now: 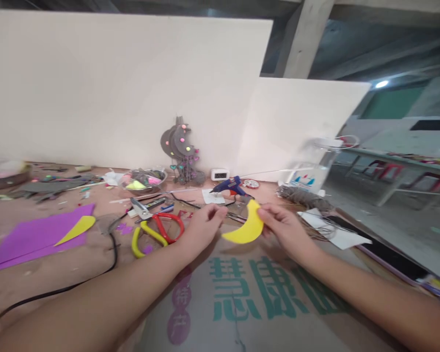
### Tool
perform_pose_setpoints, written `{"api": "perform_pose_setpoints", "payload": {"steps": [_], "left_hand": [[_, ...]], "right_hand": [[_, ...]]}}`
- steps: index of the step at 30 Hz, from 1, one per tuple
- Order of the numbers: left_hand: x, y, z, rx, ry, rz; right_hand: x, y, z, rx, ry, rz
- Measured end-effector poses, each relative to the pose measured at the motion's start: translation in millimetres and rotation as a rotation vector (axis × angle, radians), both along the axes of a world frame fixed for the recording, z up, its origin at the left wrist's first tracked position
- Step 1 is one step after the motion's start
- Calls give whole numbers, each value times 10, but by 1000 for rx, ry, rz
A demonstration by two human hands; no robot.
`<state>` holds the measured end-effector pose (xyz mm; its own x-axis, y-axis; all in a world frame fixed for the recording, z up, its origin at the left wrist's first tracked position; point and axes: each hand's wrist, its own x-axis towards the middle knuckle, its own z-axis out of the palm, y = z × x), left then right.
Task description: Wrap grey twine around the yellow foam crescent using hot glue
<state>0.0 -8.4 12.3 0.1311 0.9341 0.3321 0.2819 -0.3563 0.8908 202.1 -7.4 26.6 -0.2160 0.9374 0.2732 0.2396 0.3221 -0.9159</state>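
A yellow crescent-moon cutout (pixel 246 229), flat like foam sheet or felt, is pinched at its right edge by my right hand (pixel 280 226). Its lower tip points left toward my left hand (pixel 205 226), whose thumb and fingers are drawn together beside it. Whether anything small lies in that left-hand pinch is hidden. Below both hands spreads a greyish sheet (pixel 201 337) printed with green and purple characters. Scissors (pixel 168 226) with red and yellow handles rest just left of my left hand. Behind the crescent is a blue glue gun (pixel 229 187).
Purple sheets (pixel 33 234) with a yellow offcut (pixel 77 230) lie at left, near a black cable (pixel 58 292). At the back stand a clear bowl (pixel 143 181), a grey moon ornament (pixel 179 146), a small digital clock (pixel 220 174) and a white container (pixel 311 168).
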Motion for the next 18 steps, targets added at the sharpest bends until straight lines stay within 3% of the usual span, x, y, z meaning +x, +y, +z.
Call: {"api": "perform_pose_setpoints", "payload": {"steps": [5,9,15,18], "left_hand": [[-20,89,-45,-30,0,17],[-14,98,-53,20,-105,164],[44,-6,-11,-107,-29,-16],[46,-63,14,-100,32,-100]], "right_hand": [[54,106,-31,76,-18,-65],[35,42,-70,161,-34,-139],[60,-45,-60,519,-358,-106],[74,-75,-52,608,-506,-54]]}}
